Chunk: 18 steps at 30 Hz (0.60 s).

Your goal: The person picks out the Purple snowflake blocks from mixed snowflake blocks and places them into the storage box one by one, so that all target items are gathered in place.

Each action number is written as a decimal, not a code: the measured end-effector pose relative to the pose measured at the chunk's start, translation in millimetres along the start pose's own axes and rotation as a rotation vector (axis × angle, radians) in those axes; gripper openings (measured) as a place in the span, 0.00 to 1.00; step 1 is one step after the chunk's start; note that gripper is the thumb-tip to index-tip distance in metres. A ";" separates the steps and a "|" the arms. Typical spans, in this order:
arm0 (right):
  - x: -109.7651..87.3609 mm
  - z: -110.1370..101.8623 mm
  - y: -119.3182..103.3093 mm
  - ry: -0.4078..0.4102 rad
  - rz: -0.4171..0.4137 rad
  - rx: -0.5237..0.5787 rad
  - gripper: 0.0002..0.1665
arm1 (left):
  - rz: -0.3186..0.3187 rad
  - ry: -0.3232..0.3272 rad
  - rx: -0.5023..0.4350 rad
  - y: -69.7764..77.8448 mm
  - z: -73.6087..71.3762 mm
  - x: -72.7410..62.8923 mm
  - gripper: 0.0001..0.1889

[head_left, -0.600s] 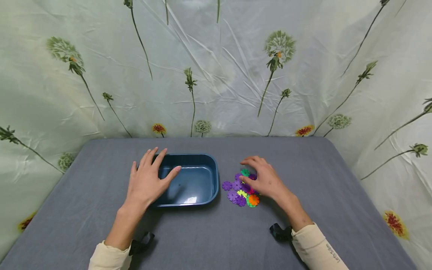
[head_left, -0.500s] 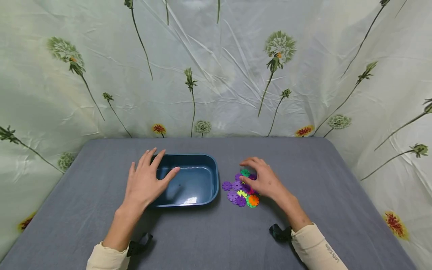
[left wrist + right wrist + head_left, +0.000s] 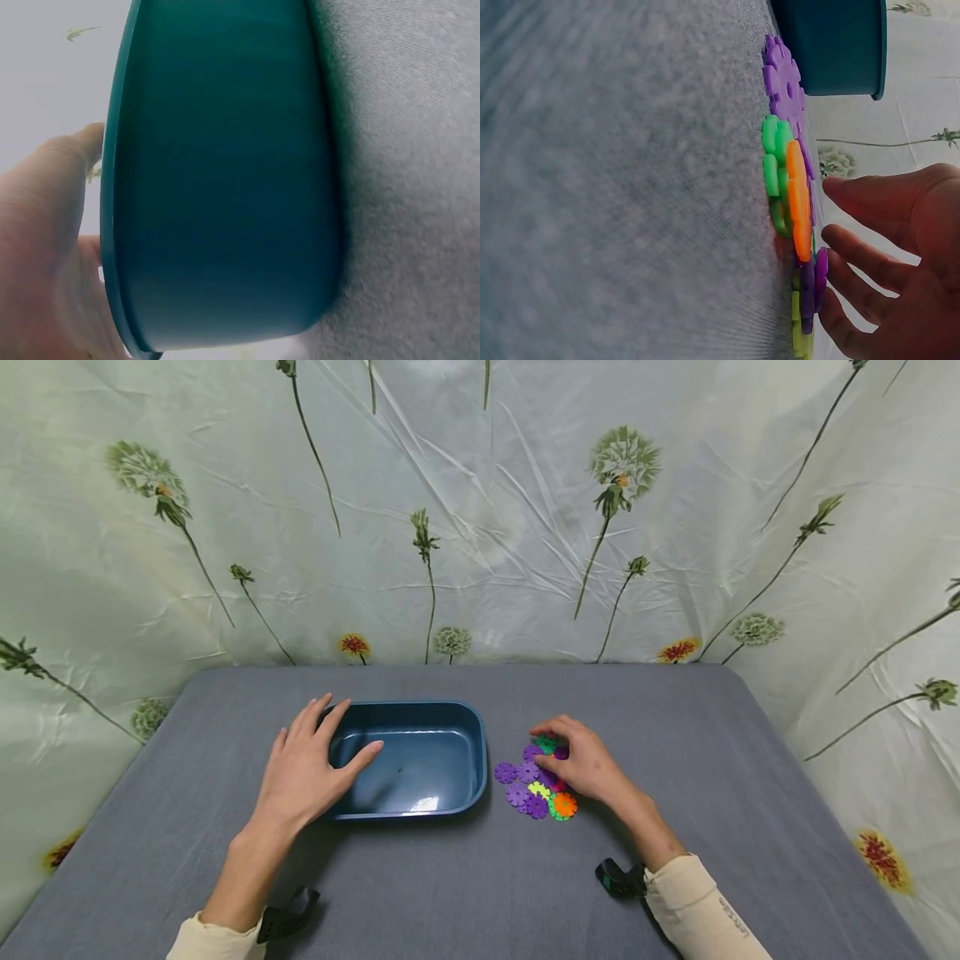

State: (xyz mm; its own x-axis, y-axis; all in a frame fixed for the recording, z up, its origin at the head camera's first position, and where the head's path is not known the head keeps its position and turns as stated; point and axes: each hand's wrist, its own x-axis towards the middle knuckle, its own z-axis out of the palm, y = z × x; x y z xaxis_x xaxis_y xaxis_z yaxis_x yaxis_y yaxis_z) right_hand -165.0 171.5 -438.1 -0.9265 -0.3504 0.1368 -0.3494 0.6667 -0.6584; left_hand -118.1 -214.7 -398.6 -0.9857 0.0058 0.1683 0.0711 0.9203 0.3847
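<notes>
Purple plastic-looking discs seemed light, stiff and slick, best pinched by their notched edges; left hand was spread at the tray, right hand curved over discs, fingers parted.

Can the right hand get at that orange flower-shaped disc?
Probably yes: the orange flower-shaped disc lies uncovered on a green disc, and the right hand is close, with nothing visibly blocking it.

Lying on the table: a tub to the left, a pile of discs just right of it, partly one on another. At the tub's left end, the left hand; over the pile's far right part, the right hand. Behind the table, a curtain.
</notes>
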 end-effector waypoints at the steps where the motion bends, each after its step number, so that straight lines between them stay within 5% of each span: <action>1: 0.4 0.1 0.3 -0.001 0.001 0.000 0.20 | 0.000 -0.001 -0.004 -0.9 -0.8 -0.9 0.48; 18: 4.7 0.8 0.3 -0.066 0.014 -0.032 0.23 | -0.063 -0.124 -0.074 -18.6 -9.9 -15.9 0.56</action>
State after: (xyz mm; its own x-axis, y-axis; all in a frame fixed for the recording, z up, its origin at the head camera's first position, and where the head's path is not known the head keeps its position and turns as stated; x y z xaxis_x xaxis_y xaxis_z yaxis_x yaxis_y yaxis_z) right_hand -169.3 169.5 -438.2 -0.9203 -0.3834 0.0780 -0.3421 0.6919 -0.6358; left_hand -102.2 -235.7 -399.4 -0.9995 0.0012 0.0303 0.0149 0.8892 0.4572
